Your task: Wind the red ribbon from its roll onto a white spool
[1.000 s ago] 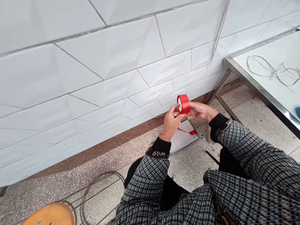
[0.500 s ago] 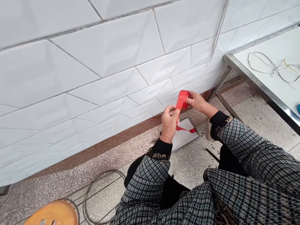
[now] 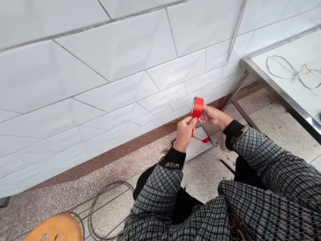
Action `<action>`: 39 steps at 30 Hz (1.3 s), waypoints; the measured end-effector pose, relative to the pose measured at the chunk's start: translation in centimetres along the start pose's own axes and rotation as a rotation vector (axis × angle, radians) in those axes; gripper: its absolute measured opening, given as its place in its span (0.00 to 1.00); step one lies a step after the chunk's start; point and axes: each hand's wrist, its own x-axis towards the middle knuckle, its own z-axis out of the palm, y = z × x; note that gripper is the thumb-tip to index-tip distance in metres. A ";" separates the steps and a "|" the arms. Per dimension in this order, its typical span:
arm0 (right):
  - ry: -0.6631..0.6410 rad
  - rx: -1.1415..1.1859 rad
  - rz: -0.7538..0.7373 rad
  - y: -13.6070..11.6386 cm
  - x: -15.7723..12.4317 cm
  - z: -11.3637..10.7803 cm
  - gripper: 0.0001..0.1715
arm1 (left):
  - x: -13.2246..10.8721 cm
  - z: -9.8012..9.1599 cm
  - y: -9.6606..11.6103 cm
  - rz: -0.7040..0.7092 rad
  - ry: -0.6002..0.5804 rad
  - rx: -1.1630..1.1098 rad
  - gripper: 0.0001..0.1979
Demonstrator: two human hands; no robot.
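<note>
In front of the tiled wall, a roll of red ribbon [image 3: 198, 104] is held up on edge. My left hand [image 3: 184, 131] is closed, with its thumb and fingers pinching the ribbon just under the roll. My right hand [image 3: 212, 115] is closed against the roll's right side, and some of its fingers are hidden behind it. From my left hand a loose length of ribbon droops to a white rectangular panel [image 3: 194, 150] with a dark edge on the floor. The ribbon's lower end [image 3: 206, 140] lies near the panel's right edge.
A metal-edged table [image 3: 273, 87] stands at the right with white cable [image 3: 296, 74] on it. At lower left are an orange round seat [image 3: 56, 227] and a wire ring frame [image 3: 91, 214]. The white tiled wall [image 3: 120, 50] rises ahead. A dark strip [image 3: 227, 166] and small scraps lie on the floor.
The roll has turned so its other face shows, and it sits slightly further right. My left hand has moved right, closer to my right hand, which has shifted behind the roll.
</note>
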 end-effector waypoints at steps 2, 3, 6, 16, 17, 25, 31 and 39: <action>-0.010 0.027 0.029 0.1 0.0 0.1 0.16 | 0.1 -0.2 -0.2 0.017 0.003 0.041 0.25; -0.015 0.035 0.040 0.1 -0.1 0.1 0.16 | 0.1 -0.3 -0.3 0.029 0.011 0.068 0.24; -0.024 0.066 0.059 0.1 -0.1 0.2 0.15 | 0.2 -0.5 -0.5 0.061 0.052 0.168 0.21; -0.081 0.079 0.151 -0.3 -0.1 0.0 0.20 | 0.1 -0.3 0.1 0.181 0.133 0.267 0.21; -0.087 0.073 0.151 -0.3 -0.1 -0.1 0.20 | 0.2 -0.4 0.1 0.179 0.116 0.267 0.22; -0.098 -0.015 0.114 0.2 -0.1 -0.4 0.16 | 0.9 -1.3 -0.1 0.038 -0.036 0.166 0.27; -0.170 -0.189 0.090 -0.2 0.0 -1.3 0.14 | 0.8 -1.6 0.0 -0.019 -0.111 0.063 0.32; -0.160 -0.452 -0.346 -0.9 -0.4 -2.5 0.17 | 0.5 -2.4 0.7 -0.110 -0.233 -0.019 0.34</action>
